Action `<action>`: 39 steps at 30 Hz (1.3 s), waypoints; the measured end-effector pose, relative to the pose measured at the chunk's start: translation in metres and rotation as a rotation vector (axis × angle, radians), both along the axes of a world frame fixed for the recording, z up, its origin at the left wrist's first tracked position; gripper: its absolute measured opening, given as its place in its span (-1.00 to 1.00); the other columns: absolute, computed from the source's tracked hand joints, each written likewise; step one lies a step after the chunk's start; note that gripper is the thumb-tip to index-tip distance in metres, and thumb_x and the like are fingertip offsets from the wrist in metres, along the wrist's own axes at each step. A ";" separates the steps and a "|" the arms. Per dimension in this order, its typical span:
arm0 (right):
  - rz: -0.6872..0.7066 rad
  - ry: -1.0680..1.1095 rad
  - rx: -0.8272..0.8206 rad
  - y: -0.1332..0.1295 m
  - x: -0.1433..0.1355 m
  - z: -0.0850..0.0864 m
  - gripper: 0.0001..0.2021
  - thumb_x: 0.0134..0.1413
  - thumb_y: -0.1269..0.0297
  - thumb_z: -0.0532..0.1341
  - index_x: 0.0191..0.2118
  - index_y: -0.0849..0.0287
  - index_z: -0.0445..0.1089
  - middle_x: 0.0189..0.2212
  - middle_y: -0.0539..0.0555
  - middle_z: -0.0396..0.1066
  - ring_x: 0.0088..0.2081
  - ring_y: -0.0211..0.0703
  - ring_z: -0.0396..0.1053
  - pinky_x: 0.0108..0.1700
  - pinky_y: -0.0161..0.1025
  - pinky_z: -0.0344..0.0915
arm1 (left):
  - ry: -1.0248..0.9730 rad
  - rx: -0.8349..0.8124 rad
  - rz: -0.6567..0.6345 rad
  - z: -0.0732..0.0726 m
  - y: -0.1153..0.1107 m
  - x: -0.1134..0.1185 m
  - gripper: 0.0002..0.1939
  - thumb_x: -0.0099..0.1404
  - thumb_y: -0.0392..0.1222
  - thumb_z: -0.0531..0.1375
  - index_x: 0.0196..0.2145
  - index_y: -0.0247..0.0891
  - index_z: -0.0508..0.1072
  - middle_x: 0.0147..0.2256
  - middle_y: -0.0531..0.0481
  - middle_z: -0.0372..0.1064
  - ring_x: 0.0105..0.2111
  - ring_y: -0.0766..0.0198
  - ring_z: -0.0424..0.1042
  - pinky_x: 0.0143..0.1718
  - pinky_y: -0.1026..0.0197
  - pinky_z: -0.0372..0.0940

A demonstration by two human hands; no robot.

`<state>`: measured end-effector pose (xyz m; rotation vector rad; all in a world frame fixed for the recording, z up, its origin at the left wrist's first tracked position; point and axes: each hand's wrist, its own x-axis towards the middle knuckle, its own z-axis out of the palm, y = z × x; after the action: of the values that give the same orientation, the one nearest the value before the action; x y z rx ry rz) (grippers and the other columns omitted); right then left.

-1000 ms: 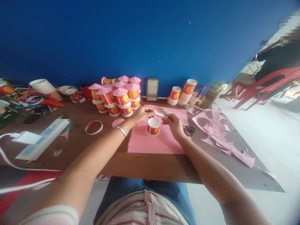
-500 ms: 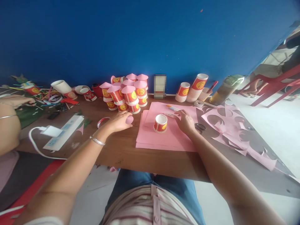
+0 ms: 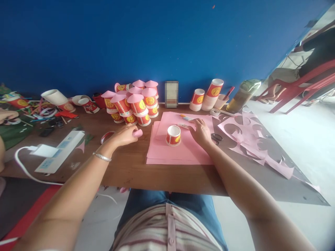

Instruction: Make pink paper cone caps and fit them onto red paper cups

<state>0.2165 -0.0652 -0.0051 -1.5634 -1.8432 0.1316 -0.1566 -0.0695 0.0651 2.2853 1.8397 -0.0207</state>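
Observation:
A curled piece of pink paper (image 3: 137, 133) is pinched in the fingertips of my left hand (image 3: 125, 134), low over the brown tabletop. My right hand (image 3: 201, 131) rests on the pink paper sheets (image 3: 180, 155), its fingers closed round the end of a small white tube (image 3: 183, 125). Two pens (image 3: 185, 117) lie just beyond that tube. Between my hands, a short red-and-white paper cup (image 3: 173, 136) stands upright on the sheets with its mouth up. Just right of my right hand is a pair of dark-handled scissors (image 3: 216, 138).
Stacked red cups with pink cone tops (image 3: 136, 98) stand behind my left hand. Taller cups (image 3: 214, 92), a tape roll (image 3: 215, 112) and a bottle (image 3: 243, 96) are at the back right. Cut paper scraps (image 3: 258, 144) cover the right side. A power strip (image 3: 60, 151) lies left.
The view has shifted slightly right. My left hand has turned the pink paper so it shows more edge-on. My right fingers have moved a little farther over the white tube.

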 end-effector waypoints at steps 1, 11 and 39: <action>0.003 0.018 0.005 0.000 0.000 0.001 -0.80 0.20 0.29 0.21 -0.09 0.12 0.49 -0.08 0.24 0.53 0.01 0.20 0.41 0.08 0.09 0.39 | -0.034 0.019 0.005 0.001 -0.001 0.001 -0.92 0.10 -0.17 0.17 -0.42 -0.19 0.33 -0.16 -0.10 0.45 -0.17 0.03 0.45 -0.22 0.12 0.25; 0.102 0.495 0.046 -0.014 -0.013 0.024 -0.76 0.20 0.06 0.24 -0.20 0.12 0.49 -0.29 0.09 0.57 -0.33 -0.11 0.45 -0.27 -0.16 0.39 | -0.837 -0.085 -0.109 0.032 -0.012 0.054 -0.64 0.14 -0.01 0.33 -0.18 -0.21 0.40 -0.24 0.05 0.39 -0.21 0.19 0.39 -0.15 0.19 0.29; 0.557 1.105 -0.571 -0.036 -0.034 0.039 -0.51 0.03 -0.09 0.46 -0.58 0.13 0.28 -0.66 -0.11 0.12 -0.58 -0.36 -0.05 -0.49 -0.24 -0.17 | -1.358 -0.487 0.002 0.027 -0.005 0.105 -0.51 0.10 -0.04 0.49 -0.10 -0.28 0.46 -0.21 -0.04 0.44 -0.32 0.32 0.41 -0.34 0.25 0.27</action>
<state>0.1826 -0.1012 0.0334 -0.8673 -1.2651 1.5399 -0.0512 -0.0741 0.0919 1.2841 0.9202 0.7698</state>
